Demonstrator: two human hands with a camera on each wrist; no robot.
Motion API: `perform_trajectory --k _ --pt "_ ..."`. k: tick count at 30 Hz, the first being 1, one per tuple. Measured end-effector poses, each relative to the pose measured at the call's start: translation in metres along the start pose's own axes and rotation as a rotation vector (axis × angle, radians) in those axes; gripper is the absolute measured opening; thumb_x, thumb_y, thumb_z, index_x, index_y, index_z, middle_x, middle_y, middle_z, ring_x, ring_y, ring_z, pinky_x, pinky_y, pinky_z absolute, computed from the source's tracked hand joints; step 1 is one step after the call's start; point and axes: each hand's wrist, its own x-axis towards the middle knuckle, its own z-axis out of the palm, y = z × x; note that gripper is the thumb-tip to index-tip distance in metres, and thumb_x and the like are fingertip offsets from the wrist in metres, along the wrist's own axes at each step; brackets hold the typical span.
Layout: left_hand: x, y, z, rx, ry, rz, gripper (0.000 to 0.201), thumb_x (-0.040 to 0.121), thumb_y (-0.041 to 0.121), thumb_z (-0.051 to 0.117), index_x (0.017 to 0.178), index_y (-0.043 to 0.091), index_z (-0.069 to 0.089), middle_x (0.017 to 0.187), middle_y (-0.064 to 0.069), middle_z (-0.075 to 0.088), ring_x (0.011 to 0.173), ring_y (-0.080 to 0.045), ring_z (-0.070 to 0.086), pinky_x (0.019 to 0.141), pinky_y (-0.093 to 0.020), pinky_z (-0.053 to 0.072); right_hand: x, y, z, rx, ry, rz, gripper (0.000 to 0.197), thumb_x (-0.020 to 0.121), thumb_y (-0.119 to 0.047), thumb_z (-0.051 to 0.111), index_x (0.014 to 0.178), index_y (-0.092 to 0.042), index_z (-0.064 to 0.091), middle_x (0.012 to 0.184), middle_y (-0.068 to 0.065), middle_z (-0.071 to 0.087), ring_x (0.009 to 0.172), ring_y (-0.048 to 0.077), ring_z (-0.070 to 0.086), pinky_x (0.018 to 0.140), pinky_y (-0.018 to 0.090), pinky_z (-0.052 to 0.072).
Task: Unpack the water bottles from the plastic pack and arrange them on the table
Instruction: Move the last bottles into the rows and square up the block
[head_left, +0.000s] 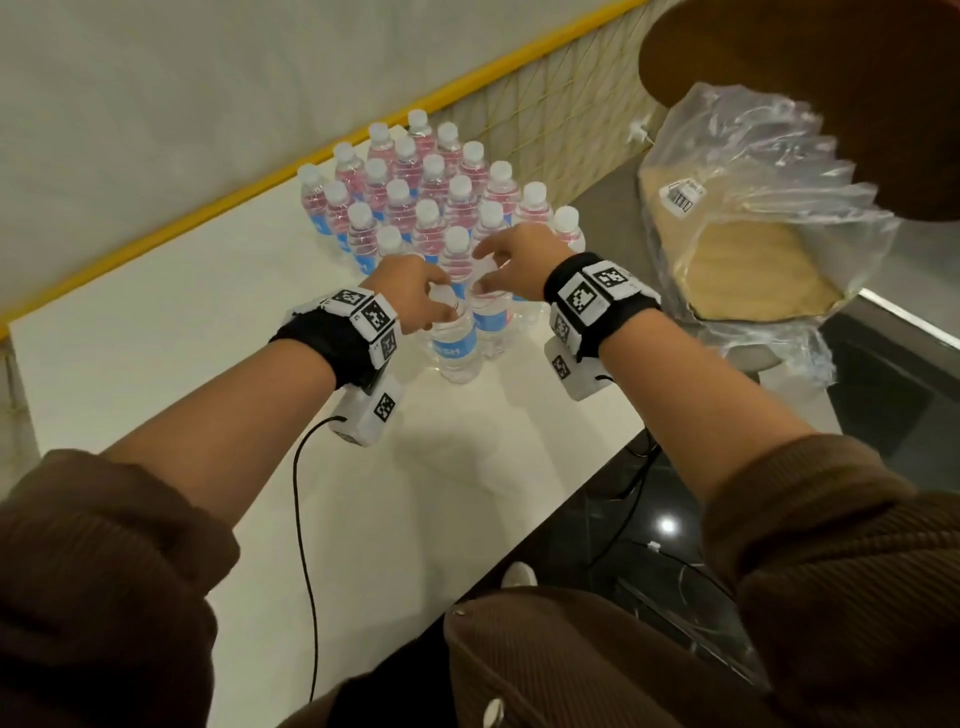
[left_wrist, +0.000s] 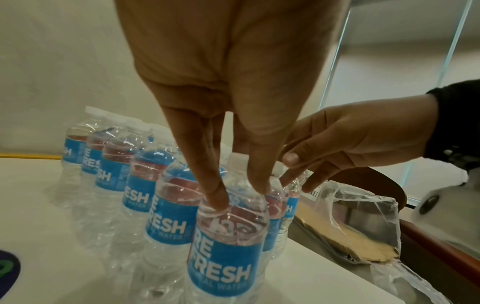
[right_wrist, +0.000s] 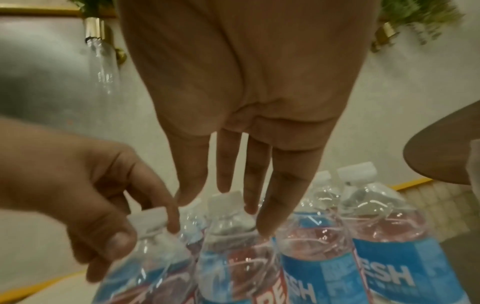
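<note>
The left hand (head_left: 410, 291) pinches the neck of the nearest water bottle (head_left: 457, 348), thumb and fingers curled round it just under the cap; in the left wrist view the fingertips (left_wrist: 217, 198) press on its clear shoulder. The right hand (head_left: 511, 265) reaches down over the next bottle (head_left: 491, 317), at 1 o'clock from the first and touching it, fingers hanging loosely about its cap; whether they grip it cannot be told. Both bottles stand upright on the white table (head_left: 208, 332) at the near end of a tight cluster of bottles (head_left: 426, 192), white-capped with blue labels, which runs away toward 11 o'clock. Close neighbours crowd the two bottles from behind, so the hands work among caps.

At 2 o'clock from the hands, off the table's edge, lies the crumpled clear plastic pack (head_left: 753, 197) with a cardboard tray (head_left: 748, 270) inside it and a barcode sticker on top. A round brown tabletop (head_left: 831, 78) overhangs it at the upper right. A yellow strip (head_left: 322, 156) borders the table's far side against a pale wall. A black cable (head_left: 306, 519) trails from the left wrist camera across the table. The floor beyond the near edge is dark and glossy.
</note>
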Motion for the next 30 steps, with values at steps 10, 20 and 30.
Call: perform_trajectory --k 10,20,30 --pt "-0.0037 0.0048 -0.0006 0.003 0.008 0.002 0.031 0.079 0.023 0.072 0.107 0.011 0.068 0.082 -0.013 0.072 0.082 -0.025 0.069 0.084 -0.036 0.054 0.0096 -0.0018 -0.0039 -0.162 -0.064 -0.1 0.042 0.088 -0.007 0.059 0.128 -0.02 0.057 0.13 0.006 0.058 0.119 0.023 0.053 0.095 0.026 0.039" --pt "-0.0017 0.0083 0.0016 -0.024 0.014 -0.01 0.036 0.081 0.017 0.071 0.116 0.012 0.064 0.096 -0.011 0.071 0.076 -0.021 0.07 0.078 -0.028 0.054 0.0109 0.0011 -0.0007 -0.102 -0.041 -0.096 0.04 0.086 -0.008 0.063 0.124 -0.019 0.06 0.124 0.007 0.061 0.115 0.023 0.055 0.093 0.028 0.041" --pt "0.0005 0.0094 0.0012 -0.034 0.024 -0.056 0.044 0.078 0.025 0.075 0.117 0.009 0.062 0.079 -0.01 0.066 0.078 -0.024 0.071 0.074 -0.028 0.052 0.01 0.0057 0.0023 -0.083 -0.016 -0.098 0.04 0.087 -0.007 0.06 0.125 -0.021 0.06 0.126 0.006 0.06 0.116 0.023 0.054 0.095 0.029 0.042"
